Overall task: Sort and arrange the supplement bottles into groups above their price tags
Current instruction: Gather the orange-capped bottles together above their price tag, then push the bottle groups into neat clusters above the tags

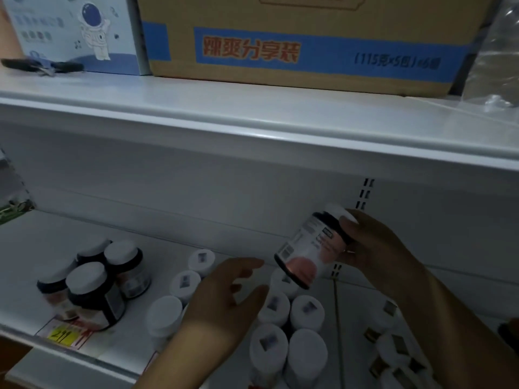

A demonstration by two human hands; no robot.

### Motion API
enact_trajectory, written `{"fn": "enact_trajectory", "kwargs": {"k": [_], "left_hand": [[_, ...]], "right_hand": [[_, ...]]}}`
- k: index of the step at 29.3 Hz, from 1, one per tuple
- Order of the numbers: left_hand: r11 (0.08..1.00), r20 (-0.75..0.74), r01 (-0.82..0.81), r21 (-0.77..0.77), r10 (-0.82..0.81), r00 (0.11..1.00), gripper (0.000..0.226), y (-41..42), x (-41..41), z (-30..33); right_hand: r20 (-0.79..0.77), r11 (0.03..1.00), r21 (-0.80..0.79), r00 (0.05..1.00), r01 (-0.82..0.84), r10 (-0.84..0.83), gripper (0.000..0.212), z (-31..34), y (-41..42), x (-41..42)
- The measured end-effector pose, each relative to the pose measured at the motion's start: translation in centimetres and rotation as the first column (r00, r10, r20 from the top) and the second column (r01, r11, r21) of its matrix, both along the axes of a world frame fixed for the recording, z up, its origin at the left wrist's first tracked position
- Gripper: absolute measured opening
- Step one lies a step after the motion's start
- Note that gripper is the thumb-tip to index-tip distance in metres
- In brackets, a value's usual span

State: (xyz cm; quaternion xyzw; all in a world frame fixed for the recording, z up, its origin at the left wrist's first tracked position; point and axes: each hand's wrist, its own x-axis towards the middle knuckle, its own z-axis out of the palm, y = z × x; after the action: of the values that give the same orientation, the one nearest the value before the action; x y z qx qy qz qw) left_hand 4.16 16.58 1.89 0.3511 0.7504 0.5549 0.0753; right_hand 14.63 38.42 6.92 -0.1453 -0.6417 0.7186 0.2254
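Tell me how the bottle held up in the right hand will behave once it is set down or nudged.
The bottle, gripped by the right hand, looks rigid and should keep its shape. Its round body would probably roll if laid sideways. Its flat base should stand steadily, like the dark bottles upright on the shelf.

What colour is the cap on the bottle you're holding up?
White, on the bottle in the right hand, head view.

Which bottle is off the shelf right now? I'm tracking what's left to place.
The dark bottle with the pink-and-white label, tilted in the right hand above the white-capped group. All the others stand upright on the shelf.
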Motion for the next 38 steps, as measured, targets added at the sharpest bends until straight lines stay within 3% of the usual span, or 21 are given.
{"fn": "enact_trajectory", "kwargs": {"k": [7,12,17,22,26,29,33,36,38], "left_hand": [[0.995,0.002,-0.084,-0.044,0.084,0.996,0.029,-4.2,0.2,1.3],[0.996,0.123,-0.081,-0.029,0.084,0.989,0.023,-7.8,-2.1,1.3],[0.97,0.056,-0.242,0.024,0.24,0.969,0.028,-15.8,-10.3,2.2],[0.956,0.036,-0.292,0.033,0.291,0.956,0.028,-21.6,-20.5,0.9],[0.976,0.243,-0.2,0.082,0.174,0.954,0.023,-22.3,-26.6,-2.4],[0.997,0.387,-0.061,0.052,0.036,0.922,0.034,-21.5,-29.1,-4.8],[0.988,0.533,0.128,0.091,-0.157,0.831,0.063,-20.4,-30.3,-7.0],[0.97,0.538,0.209,0.121,-0.241,0.808,0.062,-19.6,-30.5,-8.1],[0.959,0.534,0.239,0.151,-0.282,0.797,0.042,-18.9,-30.5,-8.3]], "right_hand": [[0.031,0.995,0.063,0.996,-0.08,0.078,0.045,0.4,-4.2,-0.9],[-0.012,0.998,0.034,0.999,-0.049,0.049,0.023,0.4,-7.5,-4.2],[-0.042,0.988,0.146,0.998,0.052,-0.047,0.027,0.4,-13.1,-14.8],[0.112,0.948,0.314,0.989,0.055,-0.095,0.038,-0.9,-18.5,-27.2],[0.201,0.889,0.453,0.965,0.059,-0.166,0.049,-1.4,-19.9,-33.5],[0.346,0.815,0.574,0.925,-0.075,-0.159,0.053,-3.1,-20.6,-35.7],[0.555,0.807,0.496,0.832,-0.321,-0.01,0.047,-5.8,-21.1,-36.1],[0.571,0.83,0.449,0.821,-0.33,0.017,0.037,-6.6,-21.5,-35.6],[0.594,0.823,0.45,0.804,-0.345,0.012,0.04,-6.3,-21.7,-35.2]]}}
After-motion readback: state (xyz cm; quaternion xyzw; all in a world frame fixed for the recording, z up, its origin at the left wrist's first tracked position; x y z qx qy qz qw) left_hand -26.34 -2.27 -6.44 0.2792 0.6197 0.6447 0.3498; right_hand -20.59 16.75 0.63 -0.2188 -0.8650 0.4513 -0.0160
